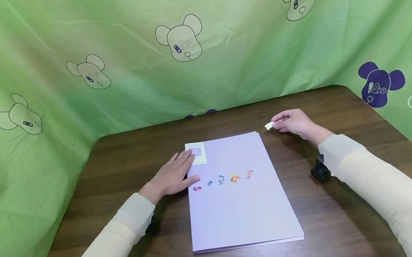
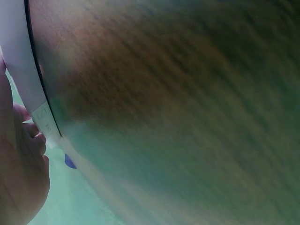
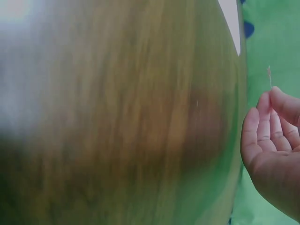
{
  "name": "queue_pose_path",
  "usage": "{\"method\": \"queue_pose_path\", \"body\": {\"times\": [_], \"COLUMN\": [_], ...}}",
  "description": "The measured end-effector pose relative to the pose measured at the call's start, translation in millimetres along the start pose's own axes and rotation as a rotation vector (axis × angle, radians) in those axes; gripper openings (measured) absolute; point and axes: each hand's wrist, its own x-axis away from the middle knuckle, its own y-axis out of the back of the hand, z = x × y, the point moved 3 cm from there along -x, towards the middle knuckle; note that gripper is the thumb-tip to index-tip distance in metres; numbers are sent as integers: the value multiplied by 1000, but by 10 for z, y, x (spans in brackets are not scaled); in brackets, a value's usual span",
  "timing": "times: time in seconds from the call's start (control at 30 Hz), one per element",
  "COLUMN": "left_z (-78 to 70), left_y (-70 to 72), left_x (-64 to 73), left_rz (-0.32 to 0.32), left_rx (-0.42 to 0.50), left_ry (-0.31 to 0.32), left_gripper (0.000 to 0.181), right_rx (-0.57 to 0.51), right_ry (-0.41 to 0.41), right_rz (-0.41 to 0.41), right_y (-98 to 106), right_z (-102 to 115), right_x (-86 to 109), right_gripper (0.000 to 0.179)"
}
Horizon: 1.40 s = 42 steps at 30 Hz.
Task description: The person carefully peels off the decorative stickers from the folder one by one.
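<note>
A pale lilac folder (image 1: 239, 214) lies on the table, with a row of several small colourful stickers across its middle, among them an orange one (image 1: 235, 178) and a pink one (image 1: 249, 175). My left hand (image 1: 173, 174) rests palm down on its left edge, straight fingers touching the white label (image 1: 202, 158) in the upper left corner. Beyond the folder's upper right corner, my right hand (image 1: 293, 123) pinches a small white-edged sticker (image 1: 269, 125) between thumb and fingertips. The right wrist view shows this sticker (image 3: 269, 77) edge-on, so its picture is hidden there.
The dark wooden table (image 1: 137, 162) runs back to a green curtain (image 1: 138, 81) printed with mouse-like heads, which hangs along the back and both sides. A black wrist camera (image 1: 320, 169) sits under the right sleeve.
</note>
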Motion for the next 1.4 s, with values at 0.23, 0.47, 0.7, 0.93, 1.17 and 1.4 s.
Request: {"method": "queue_pose_path", "body": {"times": [0.23,0.47,0.7,0.93,1.17,1.4], "left_z": [-7,-1,-7,-9,-8,-9], "left_y": [13,10,14,12,1,-4], "left_x": [0,-1,1,10,14,12], "left_rz": [2,11,11,9,8,6], "left_rx": [-2,-10,-12,-8,-5,1], "left_ry": [-3,3,0,-1,5,11], "left_gripper": [84,85,85,85,86,87], "right_rx": [-3,17,118,175,246,279], "right_ry": [-13,-16,-22,7,41,52], "right_rz": [-3,25,49,124,139,129], "right_y": [88,104,98,61,35,18], "right_z": [-43,-68,-81,-81,-112,-126], "right_x": [-46,-92,-114,-110,-106,-104], "right_gripper": [38,40,36,34,32,29]}}
